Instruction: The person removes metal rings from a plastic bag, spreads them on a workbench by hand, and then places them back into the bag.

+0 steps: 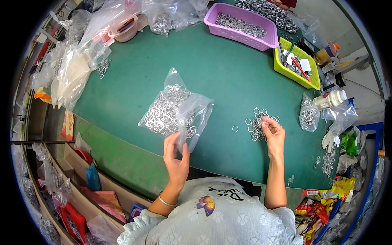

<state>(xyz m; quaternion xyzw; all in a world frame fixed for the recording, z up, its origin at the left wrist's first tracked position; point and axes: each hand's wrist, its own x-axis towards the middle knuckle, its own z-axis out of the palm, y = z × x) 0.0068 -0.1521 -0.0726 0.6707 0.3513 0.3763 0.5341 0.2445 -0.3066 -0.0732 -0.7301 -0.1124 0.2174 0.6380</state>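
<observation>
Metal rings (256, 130) lie in one loose pile on the green surface (228, 73), too many and too overlapped for me to count, with one single ring (232, 129) just left of them. Many more fill one clear bag (163, 110) lying near the middle.

I see two hands at work, well apart. The left hand (176, 163) is at the bag's near edge, thumb and fingers slightly parted and touching the plastic; I cannot tell how firmly it grips. The right hand (275, 136) is at the loose pile, thumb and forefinger close together, though I cannot make out whether a ring sits between them.

Two baskets stand at the far right. The purple basket (268, 43) holds a layer of rings; the yellow-green basket (292, 76) holds rings, one red stick-like thing (301, 70), and two white slips (304, 64) that I can see. One smaller bag (308, 117) of rings lies nearer the right edge, beside a white bottle (330, 100); a second bottle, orange-capped (326, 54), is farther back. At far left is one pink tub (124, 36) with something dark red inside.
</observation>
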